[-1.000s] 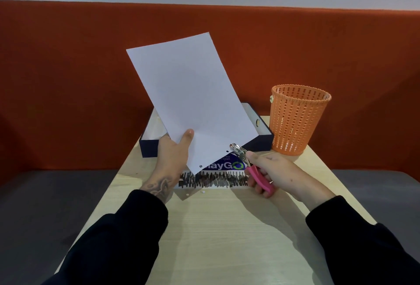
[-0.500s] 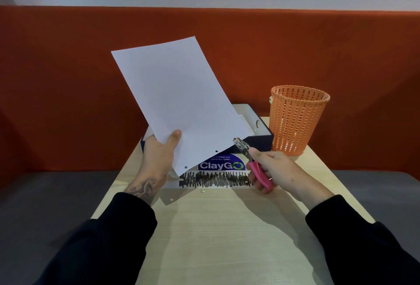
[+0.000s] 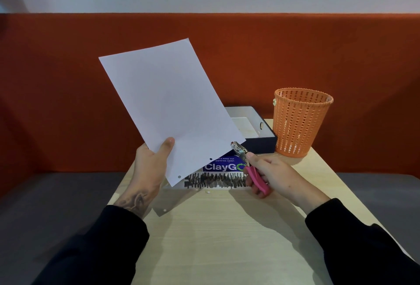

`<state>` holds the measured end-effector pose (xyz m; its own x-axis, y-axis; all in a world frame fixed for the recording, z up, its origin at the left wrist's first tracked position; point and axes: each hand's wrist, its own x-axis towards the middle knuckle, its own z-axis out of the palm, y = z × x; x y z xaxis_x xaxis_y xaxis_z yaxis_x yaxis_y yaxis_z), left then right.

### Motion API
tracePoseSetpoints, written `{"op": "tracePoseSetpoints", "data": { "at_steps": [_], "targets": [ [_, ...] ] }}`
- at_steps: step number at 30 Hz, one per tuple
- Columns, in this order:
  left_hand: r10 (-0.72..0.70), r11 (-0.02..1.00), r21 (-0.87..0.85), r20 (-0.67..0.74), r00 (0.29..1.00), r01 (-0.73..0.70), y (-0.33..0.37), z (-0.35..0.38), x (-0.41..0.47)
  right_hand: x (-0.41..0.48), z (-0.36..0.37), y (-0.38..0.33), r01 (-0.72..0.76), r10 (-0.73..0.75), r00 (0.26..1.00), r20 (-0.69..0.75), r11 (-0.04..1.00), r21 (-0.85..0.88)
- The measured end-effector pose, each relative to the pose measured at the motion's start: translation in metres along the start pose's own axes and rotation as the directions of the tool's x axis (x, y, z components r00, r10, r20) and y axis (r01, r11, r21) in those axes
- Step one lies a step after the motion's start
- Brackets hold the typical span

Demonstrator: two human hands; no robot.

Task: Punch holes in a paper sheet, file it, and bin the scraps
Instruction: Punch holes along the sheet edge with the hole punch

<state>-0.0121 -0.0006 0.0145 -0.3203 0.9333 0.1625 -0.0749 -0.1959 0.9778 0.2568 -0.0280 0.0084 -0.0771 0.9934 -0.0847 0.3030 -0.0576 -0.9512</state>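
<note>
Two containers behind, file box [image 3: 261, 142] and orange basket [image 3: 300, 123]; left hand [image 3: 150, 169] pinches paper sheet [image 3: 168, 103], right hand [image 3: 273, 171] grips punch [image 3: 255, 175].

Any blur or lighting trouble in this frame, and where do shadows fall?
Head view: sharp, no motion blur on the paper sheet or hole punch; the sheet's shadow falls on the table towards the wearer, one punched hole a light spot in it; no glare.

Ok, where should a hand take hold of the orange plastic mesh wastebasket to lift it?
Probably at its open top rim, from above on the right: the orange plastic mesh wastebasket stands upright, and the dark blue box file sits close on its left.
</note>
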Motion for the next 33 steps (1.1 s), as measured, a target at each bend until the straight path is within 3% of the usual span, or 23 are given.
{"op": "tracePoseSetpoints", "data": {
  "at_steps": [23,33],
  "targets": [
    [-0.028,1.0,0.005,-0.005,1.0,0.028,0.004,-0.001,-0.004,-0.003,-0.002,-0.004,0.0,-0.002,0.999,-0.038,0.998,-0.062],
    [-0.034,0.999,0.029,-0.006,0.999,0.034,0.007,-0.01,-0.008,-0.008,0.001,-0.012,-0.032,0.03,0.999,-0.014,0.981,-0.189]
  ]
}}
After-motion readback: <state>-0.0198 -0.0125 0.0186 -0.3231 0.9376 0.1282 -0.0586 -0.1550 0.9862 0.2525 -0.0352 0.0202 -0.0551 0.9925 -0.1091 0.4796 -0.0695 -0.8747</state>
